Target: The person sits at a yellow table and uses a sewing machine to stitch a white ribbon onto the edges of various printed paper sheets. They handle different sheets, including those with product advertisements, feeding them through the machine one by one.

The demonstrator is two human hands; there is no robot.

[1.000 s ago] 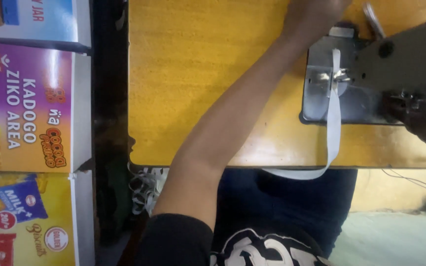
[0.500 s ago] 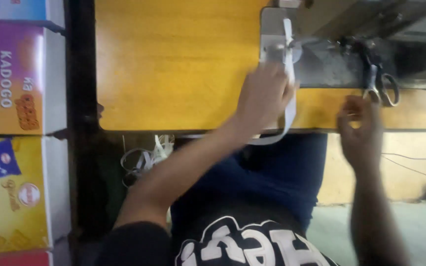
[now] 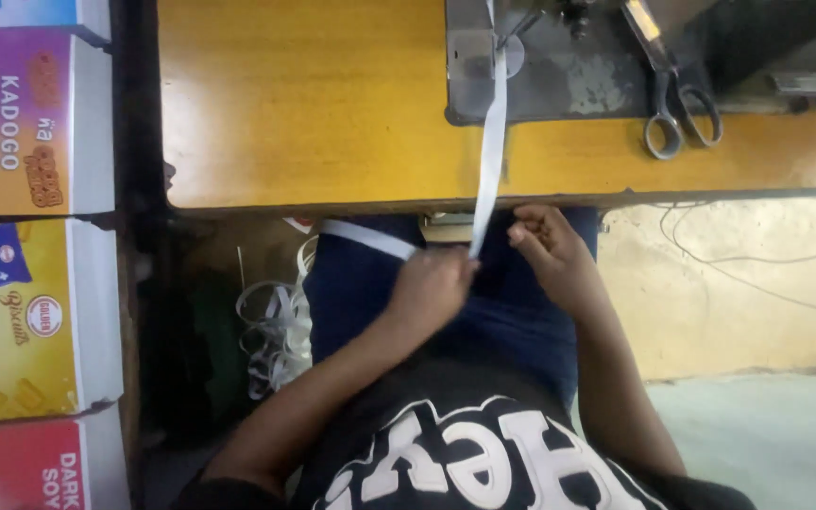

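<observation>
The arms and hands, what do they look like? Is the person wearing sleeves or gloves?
Both arms are bare from the shoulder end down, with no long sleeves showing. The left hand and the right hand have no gloves, and no rings, watch or bracelets can be seen. The person wears a black shirt with big white letters and dark blue trousers.

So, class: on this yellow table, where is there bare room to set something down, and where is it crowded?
The widest bare patch of the yellow table lies between its left edge and the grey machine plate. A narrower strip runs right of the scissors. It is crowded around the plate, where the white strap crosses to the front edge, and below it, where the left hand and right hand work.
</observation>
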